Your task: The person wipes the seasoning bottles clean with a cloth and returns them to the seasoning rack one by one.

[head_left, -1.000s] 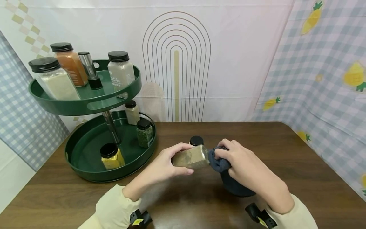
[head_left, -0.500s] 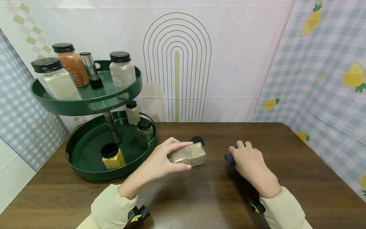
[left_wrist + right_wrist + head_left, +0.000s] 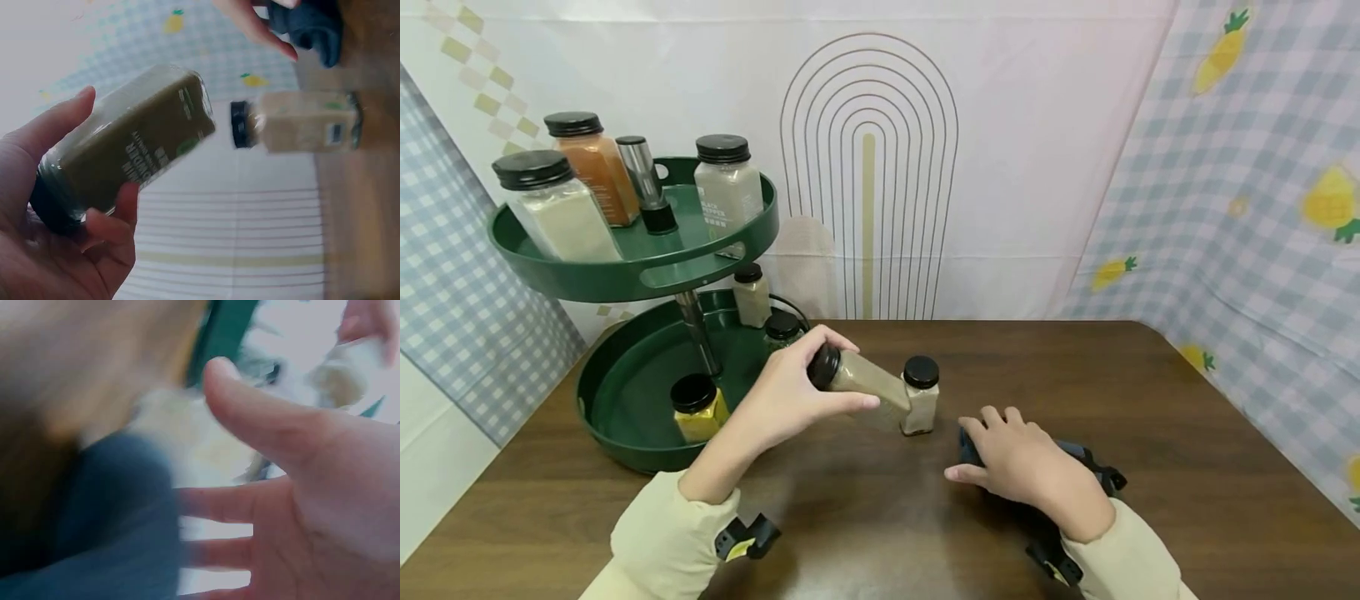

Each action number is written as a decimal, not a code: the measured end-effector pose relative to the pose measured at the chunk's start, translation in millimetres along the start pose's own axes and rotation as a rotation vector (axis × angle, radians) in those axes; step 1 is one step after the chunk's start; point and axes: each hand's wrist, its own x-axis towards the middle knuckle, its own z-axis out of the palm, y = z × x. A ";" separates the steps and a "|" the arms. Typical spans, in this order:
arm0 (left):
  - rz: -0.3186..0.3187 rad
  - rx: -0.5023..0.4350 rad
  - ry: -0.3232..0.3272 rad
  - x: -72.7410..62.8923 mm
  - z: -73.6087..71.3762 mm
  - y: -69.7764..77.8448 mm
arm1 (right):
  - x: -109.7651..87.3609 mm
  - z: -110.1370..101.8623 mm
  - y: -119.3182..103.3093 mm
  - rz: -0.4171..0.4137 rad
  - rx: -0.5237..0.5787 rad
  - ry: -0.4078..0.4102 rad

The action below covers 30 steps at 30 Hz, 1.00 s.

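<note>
My left hand (image 3: 790,383) grips a square glass spice jar (image 3: 876,385) near its black lid. The jar tilts, lid end up to the left, with greenish-brown powder and white lettering in the left wrist view. Just right of its base, a smaller black-lidded jar (image 3: 921,408) of pale powder stands upright on the table. My right hand (image 3: 1022,462) is low over the table at the right, its thumb apart from the fingers. Its fairly straight fingers (image 3: 215,504) touch a dark blue cloth (image 3: 119,512), largely hidden under the hand in the head view.
A green two-tier round tray (image 3: 625,450) stands at the left. Large black-lidded jars and a metal cylinder (image 3: 642,179) are on top. Below are a yellow jar (image 3: 702,417), a pale jar (image 3: 751,300) and a green-herb jar (image 3: 782,329). A curtain hangs behind the wooden table (image 3: 880,533).
The cloth was against the jar's base; my right hand has carried it right and down to the table, and its fingers have loosened. My left hand has moved left, tilting the jar lid-up.
</note>
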 end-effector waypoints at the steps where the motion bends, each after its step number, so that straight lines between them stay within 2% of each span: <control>1: -0.006 0.002 0.016 0.3 -3.5 0.8 | -4.4 -2.9 -6.1 -0.033 -0.004 0.026; 5: -0.014 0.010 0.081 0.3 -18.3 4.1 | -17.4 -11.7 -35.9 -0.144 -0.078 0.136; 8: -0.016 0.017 0.118 -1.1 -30.2 5.2 | -18.2 -13.4 -58.4 -0.227 -0.164 0.193; 12: -0.043 0.041 0.157 -5.4 -48.2 4.4 | -3.0 -10.4 -91.5 -0.411 -0.226 0.210; 16: -0.101 0.068 0.170 -11.9 -67.5 3.7 | 23.9 1.0 -128.7 -0.556 -0.195 0.187; 19: -0.113 0.106 0.170 -15.2 -78.2 3.4 | 41.4 11.0 -150.4 -0.592 -0.179 0.203; 22: -0.113 0.140 0.165 -16.7 -82.9 1.9 | 51.7 20.2 -162.9 -0.592 -0.203 0.250; 27: -0.149 0.138 0.148 -16.9 -87.0 1.0 | 60.1 27.3 -169.6 -0.551 -0.255 0.333; 30: -0.180 0.149 0.122 -18.9 -91.4 0.2 | 65.8 28.8 -167.9 -0.527 -0.265 0.351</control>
